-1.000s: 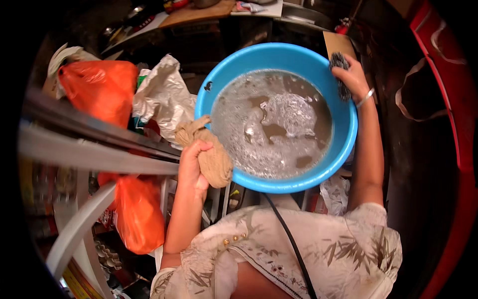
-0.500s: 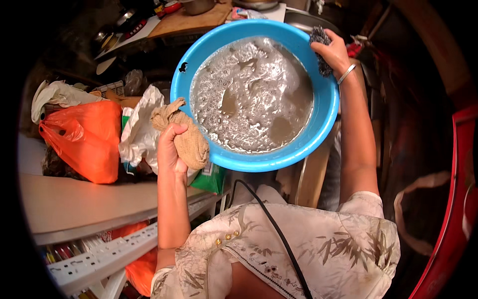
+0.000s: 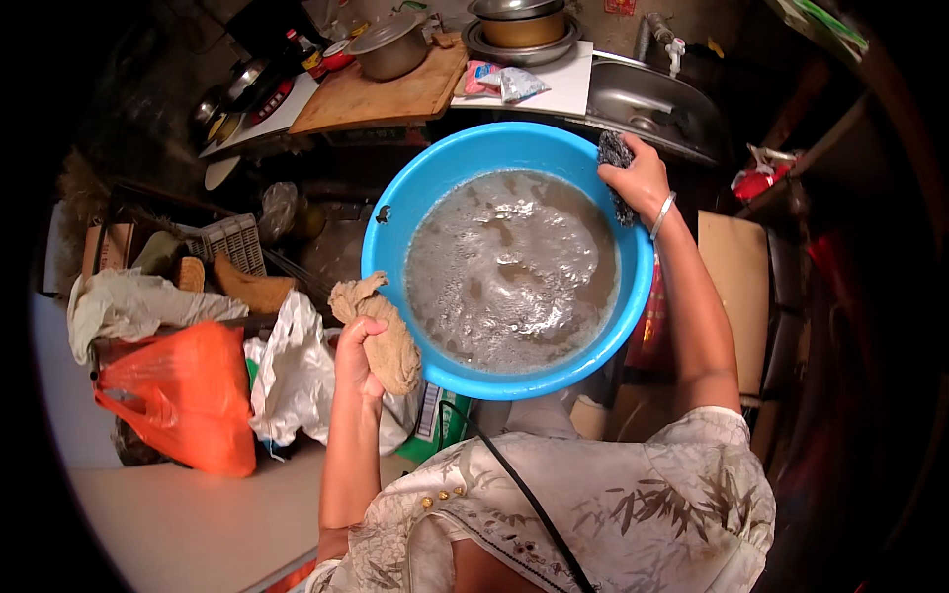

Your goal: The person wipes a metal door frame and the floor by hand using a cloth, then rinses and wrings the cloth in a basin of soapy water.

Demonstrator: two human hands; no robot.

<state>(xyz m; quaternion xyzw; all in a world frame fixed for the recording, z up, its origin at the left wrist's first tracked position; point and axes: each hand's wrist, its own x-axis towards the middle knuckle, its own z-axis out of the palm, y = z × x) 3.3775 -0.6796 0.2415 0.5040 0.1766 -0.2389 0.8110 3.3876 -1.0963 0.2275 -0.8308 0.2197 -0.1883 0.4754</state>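
A wide blue basin of murky, foamy water is held up in front of me, between my two hands. At its near left side my left hand is closed around a bunched tan cloth pressed to the rim. On the far right, my right hand grips the rim together with a dark grey wire scouring pad. The fingers beneath the rim are hidden on both sides. A small dark hole or chip shows in the basin's left wall.
Beyond the basin are a steel sink with a tap, a wooden board, and a lidded pot. To the left, an orange plastic bag sits by a crumpled silvery bag. A black cable crosses my shirt.
My view has shifted, so more of the counter and the sink shows beyond the basin. The water's ripples and foam have changed. Both hands keep their holds on the cloth, scouring pad and basin.
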